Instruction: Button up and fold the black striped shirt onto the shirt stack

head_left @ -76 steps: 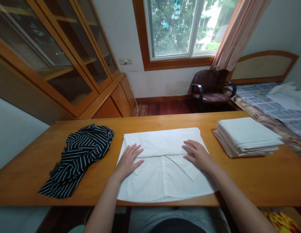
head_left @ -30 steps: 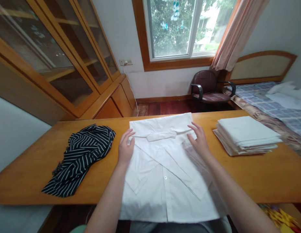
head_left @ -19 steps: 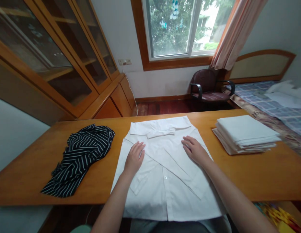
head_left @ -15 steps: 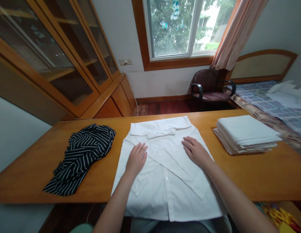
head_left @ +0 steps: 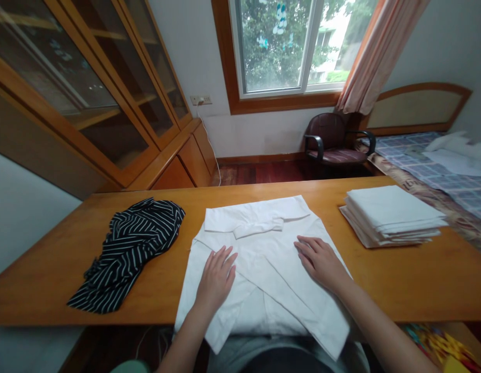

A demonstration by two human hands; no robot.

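Observation:
A white button-up shirt point(head_left: 256, 254) is spread in front of me, its sleeves crossed over the body and its top part folded in a band. The lower end hangs over the near table edge toward my lap. My left hand point(head_left: 217, 274) lies flat on the shirt's left side, fingers stretched. On the right side of the cloth rests my right hand point(head_left: 317, 259), palm down with fingers extended. Neither hand grips the fabric.
The wooden table point(head_left: 302, 187) carries a crumpled black-and-white striped garment point(head_left: 135, 248) on the left and a stack of folded white cloth point(head_left: 393, 212) on the right. Beyond stand a glass-door cabinet point(head_left: 158, 140), an armchair point(head_left: 333, 140) and a bed point(head_left: 438, 155).
Both hands and the shirt have slid toward me. The lower part of the shirt now drops over the near edge, and the sleeve ends reach past it.

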